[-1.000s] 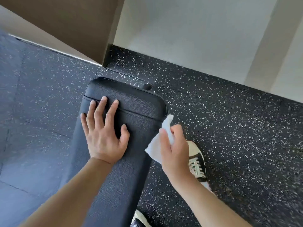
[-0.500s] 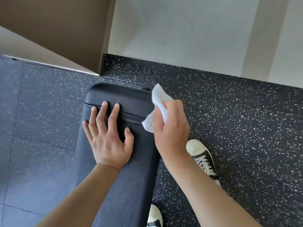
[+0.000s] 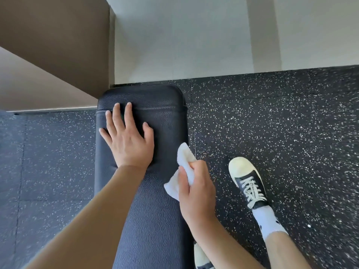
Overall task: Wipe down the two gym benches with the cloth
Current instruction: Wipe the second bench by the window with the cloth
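Looking down, the bench (image 3: pixel 155 200) runs from the bottom centre up to mid-frame, its far end almost at the wall (image 3: pixel 184 39); left hand (image 3: pixel 129 141) lies flat on the pad with fingers straight and spread, holding nothing. Right hand (image 3: pixel 196 188) is curled round the white cloth (image 3: pixel 183 162) at the bench's right edge, lower centre; a sneaker (image 3: pixel 247 181) stands on the speckled floor (image 3: pixel 281 123) to the right.

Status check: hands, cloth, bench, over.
Left hand flat on bench. Right hand grips white cloth at bench's right edge. Nothing blocking.
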A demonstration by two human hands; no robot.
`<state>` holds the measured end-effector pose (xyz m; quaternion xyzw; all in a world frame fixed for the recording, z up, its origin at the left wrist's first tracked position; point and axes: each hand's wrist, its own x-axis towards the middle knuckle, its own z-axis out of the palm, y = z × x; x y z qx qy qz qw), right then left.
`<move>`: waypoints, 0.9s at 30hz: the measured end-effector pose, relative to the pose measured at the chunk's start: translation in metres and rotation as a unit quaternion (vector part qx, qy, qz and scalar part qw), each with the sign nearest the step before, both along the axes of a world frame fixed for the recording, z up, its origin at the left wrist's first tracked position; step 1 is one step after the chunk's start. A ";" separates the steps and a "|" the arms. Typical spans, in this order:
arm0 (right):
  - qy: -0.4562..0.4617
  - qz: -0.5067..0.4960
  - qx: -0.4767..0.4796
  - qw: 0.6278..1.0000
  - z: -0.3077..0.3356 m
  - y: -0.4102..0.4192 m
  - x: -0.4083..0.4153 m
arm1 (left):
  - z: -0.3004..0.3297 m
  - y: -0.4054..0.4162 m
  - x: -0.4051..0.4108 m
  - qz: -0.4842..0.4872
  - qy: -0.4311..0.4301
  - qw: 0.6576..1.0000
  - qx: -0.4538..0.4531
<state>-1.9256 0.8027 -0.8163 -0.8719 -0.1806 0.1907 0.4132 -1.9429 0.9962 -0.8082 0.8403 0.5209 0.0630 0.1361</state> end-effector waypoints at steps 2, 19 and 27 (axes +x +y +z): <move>0.022 0.004 0.001 1.000 0.003 -0.019 -0.014 | 0.003 -0.014 -0.015 -0.028 0.002 1.000 -0.010; 0.075 -0.074 0.042 0.994 -0.022 0.116 0.125 | -0.011 -0.082 -0.103 -0.109 0.051 0.992 0.035; 0.147 -0.009 0.058 0.987 -0.018 -0.017 0.007 | -0.010 -0.084 -0.102 -0.108 0.046 0.992 0.040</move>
